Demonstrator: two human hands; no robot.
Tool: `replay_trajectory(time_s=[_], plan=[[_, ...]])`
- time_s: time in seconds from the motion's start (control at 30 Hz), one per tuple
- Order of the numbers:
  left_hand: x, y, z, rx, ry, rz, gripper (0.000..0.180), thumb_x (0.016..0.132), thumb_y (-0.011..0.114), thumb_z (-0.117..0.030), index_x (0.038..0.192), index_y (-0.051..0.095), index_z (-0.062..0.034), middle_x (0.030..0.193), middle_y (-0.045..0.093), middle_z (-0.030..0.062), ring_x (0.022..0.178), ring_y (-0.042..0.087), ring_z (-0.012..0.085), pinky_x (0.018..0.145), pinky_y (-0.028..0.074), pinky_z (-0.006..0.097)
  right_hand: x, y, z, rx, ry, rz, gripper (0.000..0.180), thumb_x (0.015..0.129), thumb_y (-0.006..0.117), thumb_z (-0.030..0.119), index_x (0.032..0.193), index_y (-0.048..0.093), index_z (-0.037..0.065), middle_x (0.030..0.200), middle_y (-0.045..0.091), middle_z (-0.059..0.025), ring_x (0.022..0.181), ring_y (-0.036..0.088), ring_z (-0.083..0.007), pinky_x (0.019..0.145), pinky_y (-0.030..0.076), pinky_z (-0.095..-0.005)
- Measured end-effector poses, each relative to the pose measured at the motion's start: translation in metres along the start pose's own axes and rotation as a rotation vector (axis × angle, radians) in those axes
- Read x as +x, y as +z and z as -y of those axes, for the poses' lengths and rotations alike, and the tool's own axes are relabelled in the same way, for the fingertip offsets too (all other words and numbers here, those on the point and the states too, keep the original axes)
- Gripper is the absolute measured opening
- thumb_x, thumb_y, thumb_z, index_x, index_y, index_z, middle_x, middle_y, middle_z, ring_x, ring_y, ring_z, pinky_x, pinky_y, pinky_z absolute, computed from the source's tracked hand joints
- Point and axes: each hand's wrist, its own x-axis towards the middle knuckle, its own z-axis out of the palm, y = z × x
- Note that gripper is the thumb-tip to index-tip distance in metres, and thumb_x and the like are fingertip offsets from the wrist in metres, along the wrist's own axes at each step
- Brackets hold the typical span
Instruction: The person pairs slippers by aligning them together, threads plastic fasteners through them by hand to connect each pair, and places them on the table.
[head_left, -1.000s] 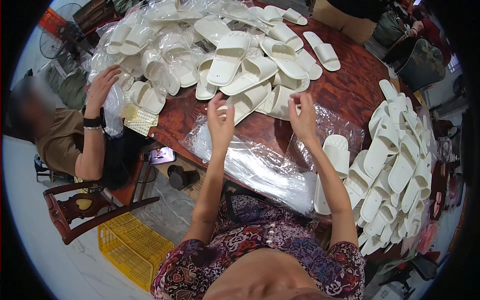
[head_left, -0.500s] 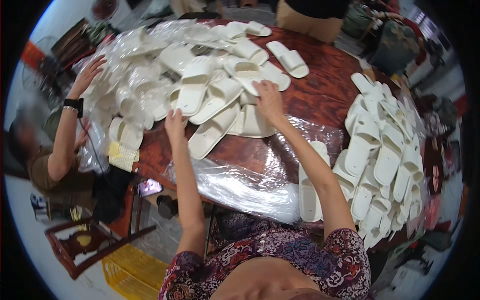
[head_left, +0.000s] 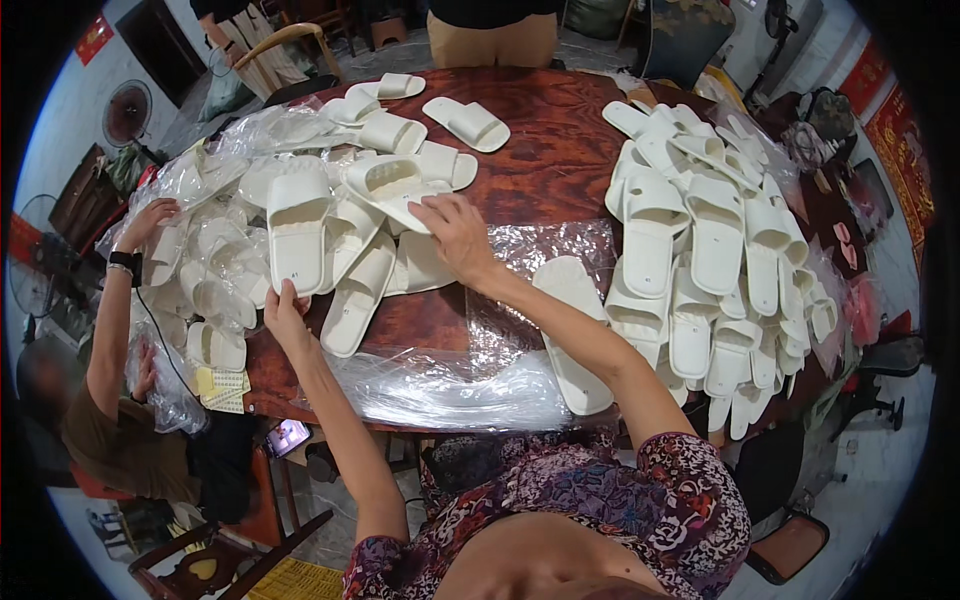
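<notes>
A white slipper [head_left: 298,240] is pinched at its heel end by my left hand [head_left: 289,314], fingers closed on the edge. My right hand [head_left: 455,236] grips the heel end of another white slipper [head_left: 388,188], which lies tilted over the pile. Beneath and beside them several more white slippers [head_left: 362,305] overlap on the reddish-brown wooden table [head_left: 545,120]. Between my forearms and the pile, sheets of clear plastic film [head_left: 450,385] lie along the near table edge. A single slipper [head_left: 572,335] rests sole-down under my right forearm.
A large heap of white slippers [head_left: 690,260] covers the table's right side. On the left, a co-worker's hand [head_left: 150,222] touches plastic-wrapped slippers [head_left: 215,235]. A lone slipper [head_left: 468,123] lies at the far side. Another person [head_left: 492,38] stands beyond the table.
My view has turned to the right. Both slippers under my hands are now gripped at their heel ends and raised a little from the pile.
</notes>
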Motion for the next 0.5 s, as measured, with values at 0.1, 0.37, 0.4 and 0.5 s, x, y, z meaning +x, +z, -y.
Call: replay_trajectory(time_s=[0.1, 0.37, 0.4, 0.5], plan=[[-0.053, -0.008, -0.007, -0.132, -0.033, 0.095, 0.022, 0.099, 0.063, -0.015, 0.116, 0.066, -0.0020, 0.089, 0.068, 0.0000, 0.067, 0.058, 0.0054, 0.060, 0.041, 0.020, -0.022, -0.042, 0.019, 0.024, 0.002, 0.006, 0.060, 0.071, 0.067, -0.004, 0.128, 0.063, 0.013, 0.119, 0.062, -0.0083, 0.112, 0.056, -0.0316, 0.091, 0.048, -0.0426], [-0.206, -0.020, 0.007, -0.300, -0.353, 0.278, 0.029, 0.101, 0.060, -0.013, 0.128, 0.058, -0.0018, 0.108, 0.070, 0.0045, 0.087, 0.068, 0.0096, 0.066, 0.053, 0.024, -0.137, -0.152, 0.051, 0.040, 0.104, 0.118, 0.060, 0.070, 0.067, -0.002, 0.128, 0.065, 0.012, 0.123, 0.061, -0.0077, 0.116, 0.054, -0.0322, 0.095, 0.045, -0.0436], [-0.222, -0.023, 0.013, -0.298, -0.399, 0.291, 0.029, 0.101, 0.059, -0.014, 0.127, 0.058, -0.0016, 0.109, 0.070, 0.0055, 0.088, 0.068, 0.0103, 0.066, 0.054, 0.024, -0.151, -0.162, 0.052, 0.038, 0.136, 0.153, 0.062, 0.069, 0.066, -0.003, 0.129, 0.065, 0.012, 0.124, 0.061, -0.0081, 0.117, 0.054, -0.0328, 0.096, 0.045, -0.0441], [-0.263, -0.023, 0.028, -0.279, -0.475, 0.295, 0.031, 0.101, 0.058, -0.016, 0.128, 0.056, 0.0000, 0.111, 0.069, 0.0085, 0.091, 0.069, 0.0144, 0.068, 0.055, 0.025, -0.190, -0.189, 0.062, 0.025, 0.175, 0.180, 0.065, 0.067, 0.064, -0.005, 0.130, 0.065, 0.013, 0.126, 0.061, -0.0091, 0.117, 0.054, -0.0338, 0.098, 0.043, -0.0453]])
